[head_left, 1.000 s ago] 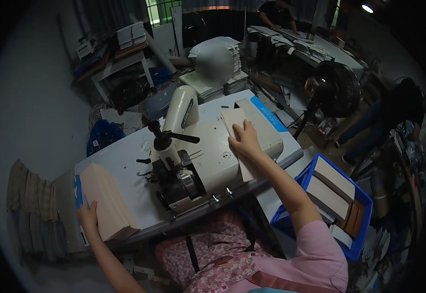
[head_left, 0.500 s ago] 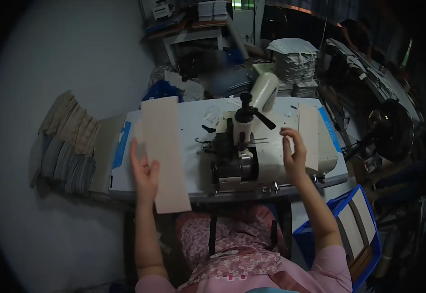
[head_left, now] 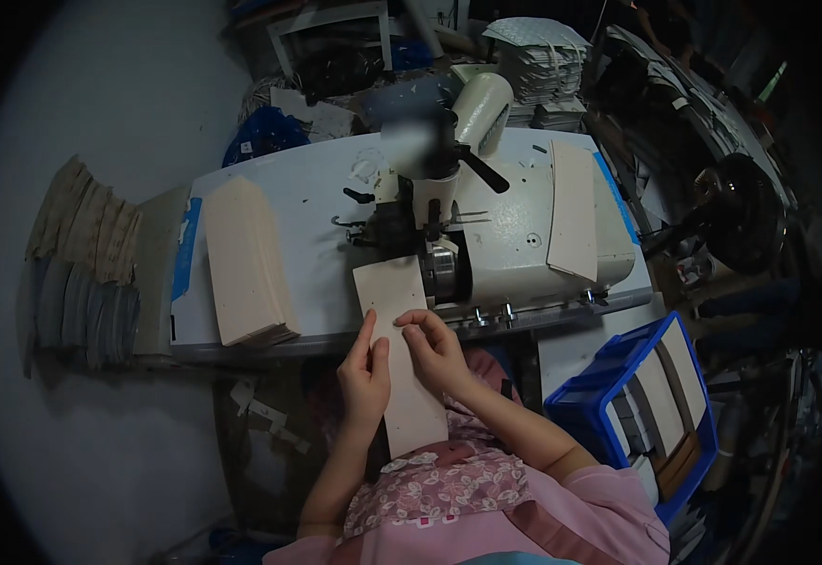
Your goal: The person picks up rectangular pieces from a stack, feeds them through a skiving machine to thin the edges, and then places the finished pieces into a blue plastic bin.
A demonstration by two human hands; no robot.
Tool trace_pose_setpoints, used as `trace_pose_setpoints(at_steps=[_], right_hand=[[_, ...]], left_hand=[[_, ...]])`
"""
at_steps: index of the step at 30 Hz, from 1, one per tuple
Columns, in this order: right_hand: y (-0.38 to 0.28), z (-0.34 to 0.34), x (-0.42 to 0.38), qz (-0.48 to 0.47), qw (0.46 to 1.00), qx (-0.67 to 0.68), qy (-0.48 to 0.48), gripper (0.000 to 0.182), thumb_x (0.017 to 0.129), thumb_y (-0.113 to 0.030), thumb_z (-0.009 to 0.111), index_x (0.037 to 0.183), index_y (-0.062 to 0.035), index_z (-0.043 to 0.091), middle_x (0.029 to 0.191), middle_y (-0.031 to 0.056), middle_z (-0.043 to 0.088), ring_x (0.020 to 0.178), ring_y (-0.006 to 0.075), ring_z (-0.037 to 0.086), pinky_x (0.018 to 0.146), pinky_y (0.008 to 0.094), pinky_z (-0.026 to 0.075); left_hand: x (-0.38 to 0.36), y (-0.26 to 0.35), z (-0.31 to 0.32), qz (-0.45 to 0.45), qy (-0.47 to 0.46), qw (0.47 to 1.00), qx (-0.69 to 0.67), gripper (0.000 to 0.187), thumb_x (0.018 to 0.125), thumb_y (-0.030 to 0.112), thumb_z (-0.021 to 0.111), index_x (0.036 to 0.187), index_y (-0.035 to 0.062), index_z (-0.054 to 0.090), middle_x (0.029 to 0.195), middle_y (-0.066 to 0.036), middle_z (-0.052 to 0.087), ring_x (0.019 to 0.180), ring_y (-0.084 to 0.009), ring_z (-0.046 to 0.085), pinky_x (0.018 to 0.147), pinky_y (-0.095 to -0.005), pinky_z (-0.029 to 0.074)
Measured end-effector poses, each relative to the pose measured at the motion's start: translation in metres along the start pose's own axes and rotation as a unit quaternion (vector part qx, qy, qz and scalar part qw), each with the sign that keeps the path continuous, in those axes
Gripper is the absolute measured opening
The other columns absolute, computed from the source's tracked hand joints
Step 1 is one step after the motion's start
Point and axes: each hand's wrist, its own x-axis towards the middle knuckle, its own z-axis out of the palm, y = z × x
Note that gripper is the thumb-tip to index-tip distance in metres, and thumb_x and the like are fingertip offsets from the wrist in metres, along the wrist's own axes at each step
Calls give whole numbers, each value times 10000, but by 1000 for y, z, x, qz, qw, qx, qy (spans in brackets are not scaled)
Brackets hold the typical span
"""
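Observation:
A long, pale beige flat panel [head_left: 402, 400] extends from my lap up to the front of the bench machine [head_left: 444, 226]. Its far end lies beside the machine's round metal head [head_left: 442, 273]. My left hand [head_left: 366, 381] grips the panel's left edge, with thumb and forefinger on top and the other fingers partly hidden. On the right side, my right hand [head_left: 435, 353] has bent fingers over the panel and holds it too. A stack of similar beige panels [head_left: 241, 264] lies on the bench to the left.
Another pale panel [head_left: 573, 212] rests on the machine's right part. A blue crate [head_left: 609, 424] with flat pieces stands at lower right. Bundled grey and brown pieces [head_left: 86, 254] lean at far left. A black fan [head_left: 736, 217] is to the right; tied stacks [head_left: 538, 61] stand behind.
A panel has come from the left stack to the front of the machine in my left hand. My right hand has moved left and down onto it. The view has shifted.

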Motion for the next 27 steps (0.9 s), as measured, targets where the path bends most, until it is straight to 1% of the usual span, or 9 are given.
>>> trace_pose_setpoints(at_steps=[10,17,18,19,21,23,24,26,27], right_hand=[[-10,-7,5,-11,998,1,62,156,984,-69,496,1096,-2,583,1014,17,613,919,58,537,833,205,430],[-31,-72,-20,-107,972,-87,192,172,999,-85,476,1126,4,550,1038,33,612,932,64,542,838,198,423],[-43,-85,-30,-40,971,-135,195,361,964,-142,571,1275,10,470,1243,132,539,1117,175,528,952,288,408],[-57,-88,-33,-101,916,-300,248,455,942,-167,603,1322,8,425,1318,162,460,1200,229,461,992,324,382],[-83,-88,-38,-207,709,-590,325,653,898,-216,666,1417,2,336,1467,222,303,1365,336,326,1072,397,330],[-105,-87,-40,-274,765,-505,292,865,830,-279,731,1480,6,236,1543,266,91,1438,438,115,1125,476,241],[-122,-82,-40,-279,772,-518,240,794,847,-245,716,1464,9,287,1505,255,251,1410,379,256,1107,433,287],[-128,-78,-29,-134,928,-344,52,703,878,-226,682,1444,10,338,1426,227,416,1342,295,410,1068,380,352],[-119,-70,-19,-45,977,-209,-11,577,927,-207,625,1411,14,403,1280,150,569,1166,196,561,977,309,433]], left_hand=[[13,-9,21,43,3,999,-19,402,960,58,547,1361,35,525,715,91,432,614,-9,328,527,-176,292],[12,20,86,40,-96,989,-104,372,935,100,605,1293,38,530,671,-78,563,572,-86,479,564,-238,436],[10,25,91,32,-103,980,-167,340,933,109,611,1258,45,533,678,-94,564,576,-85,497,569,-239,442],[9,28,92,18,-127,983,-130,250,930,116,604,1151,22,538,740,-125,606,600,-150,581,579,-298,479],[11,46,79,95,-177,979,18,239,920,113,592,1131,13,544,798,-124,639,656,-224,619,610,-362,493],[17,64,60,266,-214,931,131,189,870,111,578,1041,37,612,893,-89,677,821,-297,639,740,-420,486],[17,76,52,326,-252,889,201,164,849,115,582,993,56,634,889,-75,673,861,-273,630,776,-401,472],[15,93,40,437,-321,772,333,128,806,122,590,898,95,676,882,-47,664,940,-226,611,849,-363,445],[11,90,43,502,-271,760,312,102,759,148,598,786,114,691,858,-24,642,1009,-186,569,893,-324,415]])
